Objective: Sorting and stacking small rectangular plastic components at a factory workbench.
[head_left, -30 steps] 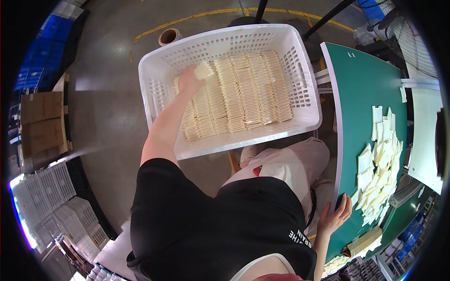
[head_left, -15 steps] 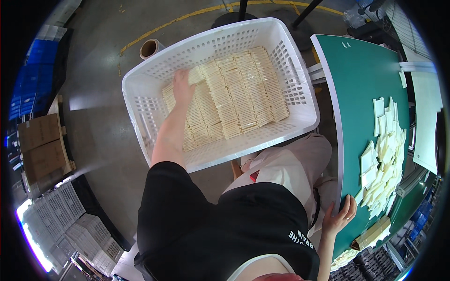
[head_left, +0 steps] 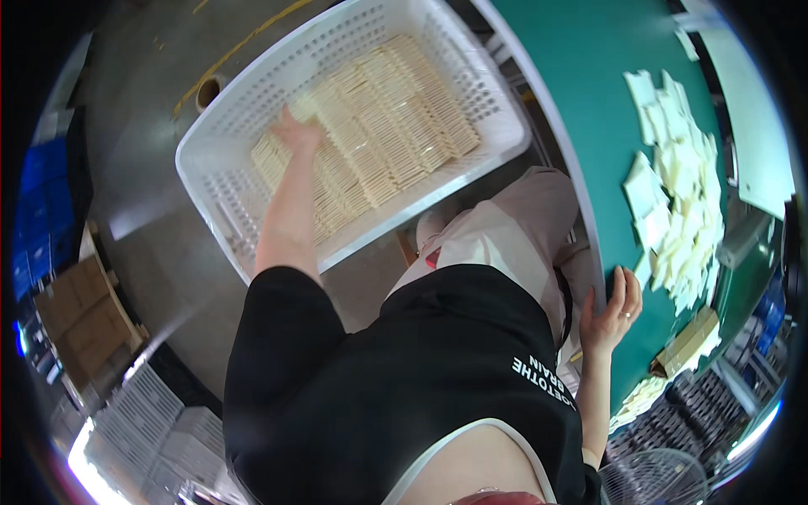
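Observation:
Inside a white perforated plastic basket (head_left: 383, 198), cream-coloured thin flat pieces (head_left: 383, 118) stand packed on edge in several rows. My left hand (head_left: 299, 135) reaches in and touches the top of the rows on the left side, its fingers apart; nothing shows in it, though motion blurs it a little. On the near edge of the green table (head_left: 581, 76) lies my right hand (head_left: 613, 313), fingers stretched out over the top, a ring on one finger. Beyond it is a loose heap of similar cream flat pieces (head_left: 686, 194).
A small cardboard box (head_left: 688, 343) lies at the table's near end, beside more cream pieces (head_left: 640, 400). A cardboard tube (head_left: 207, 94) stands on the floor behind the basket. To the left are brown cartons (head_left: 84, 307), blue crates (head_left: 46, 202) and white baskets (head_left: 139, 400).
My view has shifted, so basket and table sit higher and further left in the picture. My left hand stays at the left rows, its fingers now more spread. The right hand remains on the table edge.

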